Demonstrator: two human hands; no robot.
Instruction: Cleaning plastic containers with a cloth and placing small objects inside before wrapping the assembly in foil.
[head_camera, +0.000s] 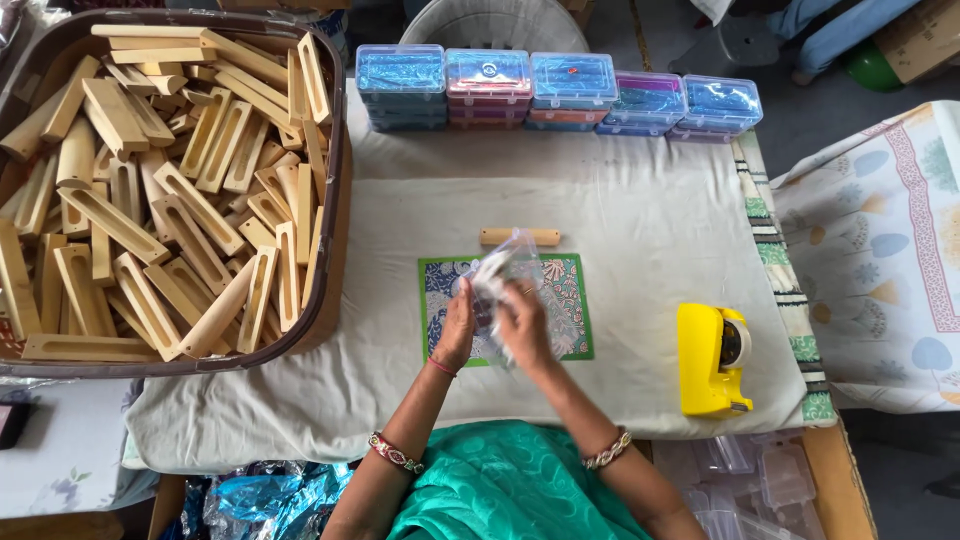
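Observation:
Both hands meet over a green-bordered patterned mat (572, 300) at the middle of the cloth-covered table. My left hand (458, 328) and my right hand (522, 325) hold a clear plastic bag (503, 268) between them, its top standing up crumpled. Whether anything is inside the bag I cannot tell. A single wooden stick (519, 236) lies flat just beyond the mat, apart from the hands.
A large brown basket (338, 200) full of slotted wooden pieces (150, 190) fills the left. Stacked clear plastic boxes (555, 90) line the far edge. A yellow tape dispenser (712, 358) sits at the right. More plastic bags (265, 495) and clear cases (760, 475) lie below the near edge.

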